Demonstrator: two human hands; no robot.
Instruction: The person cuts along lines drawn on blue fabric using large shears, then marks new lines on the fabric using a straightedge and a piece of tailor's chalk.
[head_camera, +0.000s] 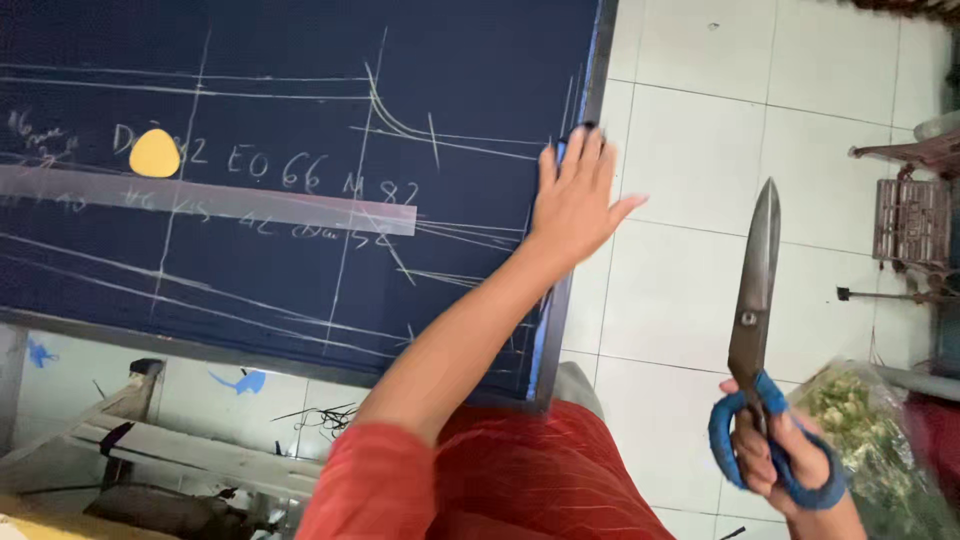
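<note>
Closed, blue-handled steel tailor's scissors (757, 330) sit gripped in my right hand (775, 455); my flat-fingered left hand (575, 200) holds nothing, pressing the chalk-marked navy cloth (300, 60), which I judge still uncut.

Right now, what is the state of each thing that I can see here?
Left hand: flat on the edge of the dark blue cloth.
Right hand: fingers through the blue handles.
Scissors: blades shut, pointing up.
Dark blue cloth: spread flat, chalk-marked.
Clear ruler: lying on the cloth.
Yellow chalk: resting on the cloth.
</note>
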